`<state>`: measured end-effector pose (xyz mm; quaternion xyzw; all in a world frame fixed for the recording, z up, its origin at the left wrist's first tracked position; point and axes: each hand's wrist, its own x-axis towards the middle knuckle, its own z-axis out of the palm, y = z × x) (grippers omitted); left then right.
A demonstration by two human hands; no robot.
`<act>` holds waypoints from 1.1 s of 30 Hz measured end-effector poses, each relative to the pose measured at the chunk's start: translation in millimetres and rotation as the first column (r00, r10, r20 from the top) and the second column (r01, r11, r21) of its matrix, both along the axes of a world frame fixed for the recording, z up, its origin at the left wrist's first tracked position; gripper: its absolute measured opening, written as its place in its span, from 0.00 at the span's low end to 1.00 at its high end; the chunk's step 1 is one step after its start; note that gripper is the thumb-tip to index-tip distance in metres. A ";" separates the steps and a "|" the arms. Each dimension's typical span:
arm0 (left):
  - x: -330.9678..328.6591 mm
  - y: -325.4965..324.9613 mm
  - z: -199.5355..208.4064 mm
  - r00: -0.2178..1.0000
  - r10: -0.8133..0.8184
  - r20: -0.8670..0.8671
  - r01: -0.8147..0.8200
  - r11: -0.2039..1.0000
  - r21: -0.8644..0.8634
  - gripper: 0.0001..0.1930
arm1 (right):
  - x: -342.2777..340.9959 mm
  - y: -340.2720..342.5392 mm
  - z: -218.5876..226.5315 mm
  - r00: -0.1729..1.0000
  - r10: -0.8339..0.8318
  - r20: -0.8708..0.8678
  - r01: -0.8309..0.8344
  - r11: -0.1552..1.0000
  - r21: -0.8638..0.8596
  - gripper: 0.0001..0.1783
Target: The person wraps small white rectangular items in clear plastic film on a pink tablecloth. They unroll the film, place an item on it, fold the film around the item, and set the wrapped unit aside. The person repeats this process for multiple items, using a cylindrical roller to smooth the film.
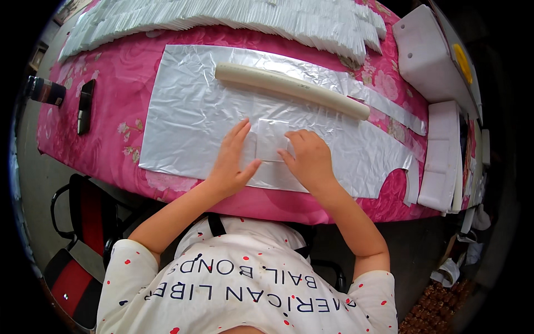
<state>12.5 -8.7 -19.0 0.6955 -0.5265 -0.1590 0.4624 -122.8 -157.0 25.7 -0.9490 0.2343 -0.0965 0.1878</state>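
A translucent white plastic carrier bag (183, 111) lies flat on the table, its cut-out handle end toward the right. On its middle rests a small folded square of the same thin plastic (271, 139). My left hand (227, 164) is open beside the square's left edge, fingers stretched and thumb apart. At the right edge, my right hand (312, 158) has its fingers bent and thumb spread away from them, the tips at or touching the square. A pale, rigid tube (289, 86) lies slantwise across the bag, beyond both hands.
Long rows of folded white plastic packets (222, 14) line the table's far side. A phone (85, 107) and a dark jar (45, 91) sit at the left on the pink floral tablecloth (114, 142). White foam boxes (425, 47) stand at the right. A red-black chair (83, 222) is lower left.
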 end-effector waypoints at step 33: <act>10.9 68.8 70.3 0.956 -0.109 0.272 0.020 0.950 0.313 0.20 | -25.7 -81.9 3.1 0.806 -0.213 0.553 -0.102 0.869 0.484 0.05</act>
